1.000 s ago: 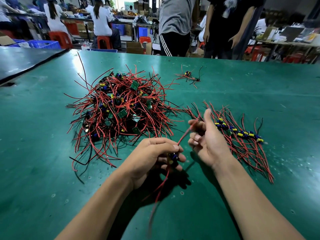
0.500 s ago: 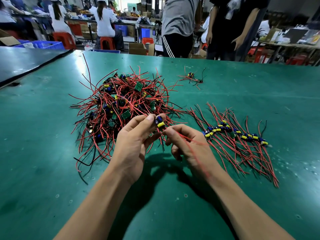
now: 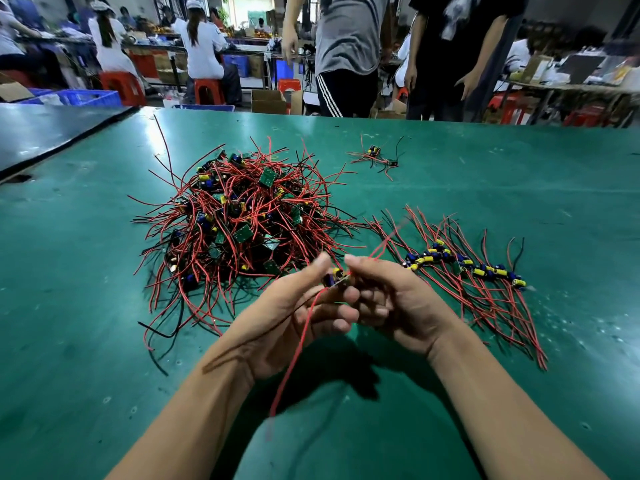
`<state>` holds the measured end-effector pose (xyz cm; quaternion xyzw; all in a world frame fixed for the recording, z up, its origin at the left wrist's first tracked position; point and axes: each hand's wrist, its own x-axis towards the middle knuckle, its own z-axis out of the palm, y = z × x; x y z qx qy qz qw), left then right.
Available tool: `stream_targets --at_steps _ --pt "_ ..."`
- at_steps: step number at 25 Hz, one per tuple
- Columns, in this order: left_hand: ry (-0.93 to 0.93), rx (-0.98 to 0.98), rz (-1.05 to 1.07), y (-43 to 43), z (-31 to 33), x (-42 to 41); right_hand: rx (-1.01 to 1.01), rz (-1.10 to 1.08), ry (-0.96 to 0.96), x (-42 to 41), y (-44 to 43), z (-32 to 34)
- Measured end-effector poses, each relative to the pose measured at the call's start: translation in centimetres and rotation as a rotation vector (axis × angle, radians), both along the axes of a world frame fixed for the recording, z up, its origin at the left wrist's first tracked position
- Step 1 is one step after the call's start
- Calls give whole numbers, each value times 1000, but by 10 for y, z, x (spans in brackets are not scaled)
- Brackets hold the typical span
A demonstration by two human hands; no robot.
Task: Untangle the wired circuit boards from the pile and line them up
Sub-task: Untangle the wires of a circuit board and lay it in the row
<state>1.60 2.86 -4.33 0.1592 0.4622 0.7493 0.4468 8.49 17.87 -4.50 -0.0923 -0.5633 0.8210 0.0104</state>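
Observation:
A tangled pile of small circuit boards [image 3: 239,220] with red and black wires lies on the green table [image 3: 519,188], left of centre. To its right several boards sit in a row [image 3: 464,265], their wires fanned toward me. Between pile and row, my left hand [image 3: 294,317] and my right hand [image 3: 394,299] together pinch one small wired board [image 3: 335,277] above the table. One red wire hangs from it toward me, another rises to the upper right, blurred.
Farther back lies a small separate cluster of wired boards [image 3: 375,156]. A dark table [image 3: 52,129] adjoins at the left. Two people [image 3: 349,53] stand at the table's far edge; seated workers, red stools and blue crates fill the background.
My hands came together from a spread pose and both now hold the single board. They have shifted slightly right and nearer to me; its red wires now swing below and above the hands.

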Motion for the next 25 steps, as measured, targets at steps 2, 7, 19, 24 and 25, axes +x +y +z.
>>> stream_targets --at_steps 2,7,19,24,25 --pt "26 8 -5 2 -6 2 58 -16 -17 -1 2 -2" --pt "12 -5 -45 5 -14 1 -68 -142 -10 -3 4 -7" --pt "162 -162 231 14 -22 4 137 -136 -39 -6 6 -17" --pt "394 -221 417 18 -26 7 277 -164 -16 -9 4 -24" --pt "429 -227 440 19 -28 8 278 -177 -25 -10 3 -25"
